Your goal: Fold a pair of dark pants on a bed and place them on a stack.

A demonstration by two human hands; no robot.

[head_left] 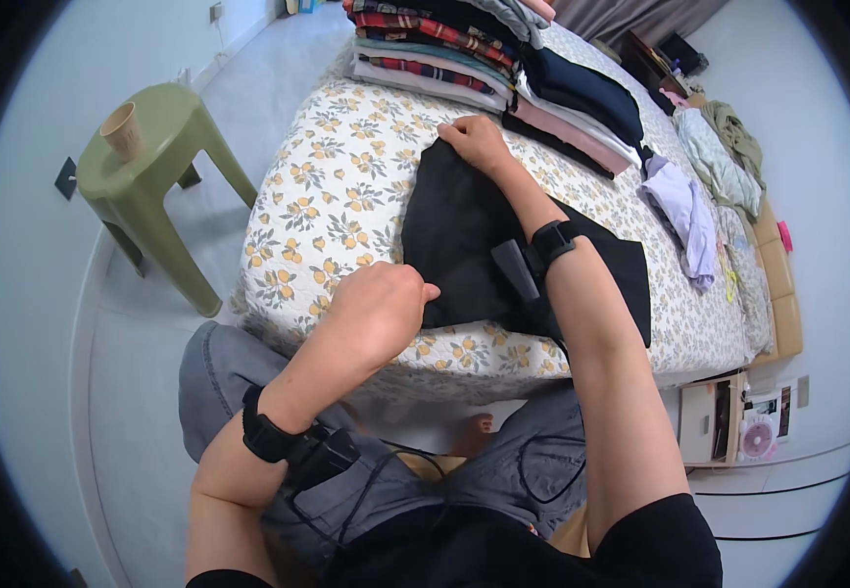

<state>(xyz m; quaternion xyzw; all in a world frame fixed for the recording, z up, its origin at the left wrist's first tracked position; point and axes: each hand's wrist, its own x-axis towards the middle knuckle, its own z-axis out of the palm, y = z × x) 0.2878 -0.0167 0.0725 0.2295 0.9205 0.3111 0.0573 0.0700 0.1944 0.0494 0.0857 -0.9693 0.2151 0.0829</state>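
A black garment (pixel 459 230) lies spread on the flowered bedspread (pixel 332 186), close to the bed's near edge. Whether it is a shirt or trousers I cannot tell. My right hand (pixel 481 144) reaches across it and pinches its far left corner. At its near left edge my left hand (pixel 381 304) is closed, with the thumb against the cloth and the other fingers curled in. My right forearm covers part of the garment's right side. Black bands with small devices circle both wrists.
Beyond the garment stand stacks of folded clothes (pixel 435 59), with more folded pieces (pixel 582 98) beside them. A lavender shirt (pixel 681 211) lies loosely to the right. On the left a green stool (pixel 165 157) carries a paper cup (pixel 121 131). Cables hang over my lap.
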